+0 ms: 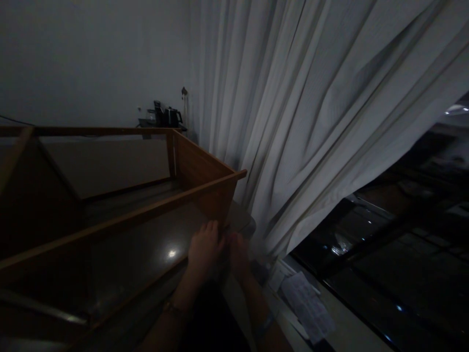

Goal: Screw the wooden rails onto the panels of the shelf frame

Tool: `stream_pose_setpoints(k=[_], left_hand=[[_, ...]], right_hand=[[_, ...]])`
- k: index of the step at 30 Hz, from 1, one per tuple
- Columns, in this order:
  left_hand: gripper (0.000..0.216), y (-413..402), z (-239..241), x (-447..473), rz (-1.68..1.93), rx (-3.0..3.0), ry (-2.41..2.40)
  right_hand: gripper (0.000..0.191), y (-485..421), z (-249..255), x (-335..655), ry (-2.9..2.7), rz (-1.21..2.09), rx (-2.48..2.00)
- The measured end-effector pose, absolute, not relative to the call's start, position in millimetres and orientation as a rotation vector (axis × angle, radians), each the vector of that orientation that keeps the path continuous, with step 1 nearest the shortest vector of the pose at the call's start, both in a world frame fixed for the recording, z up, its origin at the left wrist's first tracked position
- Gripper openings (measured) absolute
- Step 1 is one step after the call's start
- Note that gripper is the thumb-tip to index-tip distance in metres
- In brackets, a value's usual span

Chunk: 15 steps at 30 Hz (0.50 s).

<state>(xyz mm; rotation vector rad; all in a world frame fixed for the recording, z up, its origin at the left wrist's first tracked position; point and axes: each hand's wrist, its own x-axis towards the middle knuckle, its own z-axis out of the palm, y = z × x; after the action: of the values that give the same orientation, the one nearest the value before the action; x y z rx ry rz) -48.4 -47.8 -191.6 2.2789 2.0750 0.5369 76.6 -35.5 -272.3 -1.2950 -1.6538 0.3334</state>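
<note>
The scene is dim. My left hand (205, 248) and my right hand (239, 254) meet close together at the lower corner of a wooden partition panel (200, 171) that stands on a dark glossy desk top (146, 254). The left hand's fingers curl against the panel's bottom edge. The right hand sits just beside it, its fingers bunched; what they pinch is too dark to make out. A white curtain (311, 122) hangs right behind both hands, pulled aside toward the left.
A dark window (403, 244) shows behind the curtain at the right. Papers (306, 303) lie on the sill below it. A kettle and dark items (166, 117) stand on a far shelf against the wall. Wooden frame rails (91, 131) enclose the desk.
</note>
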Motion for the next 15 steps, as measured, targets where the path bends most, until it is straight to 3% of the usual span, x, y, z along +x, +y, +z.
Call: stream_pose_setpoints(k=[15], left_hand=[[0.029, -46, -193, -50, 0.487, 2.294, 2.068]], right_hand=[[0.05, -24, -268, 87, -1.818, 0.338, -1.188]])
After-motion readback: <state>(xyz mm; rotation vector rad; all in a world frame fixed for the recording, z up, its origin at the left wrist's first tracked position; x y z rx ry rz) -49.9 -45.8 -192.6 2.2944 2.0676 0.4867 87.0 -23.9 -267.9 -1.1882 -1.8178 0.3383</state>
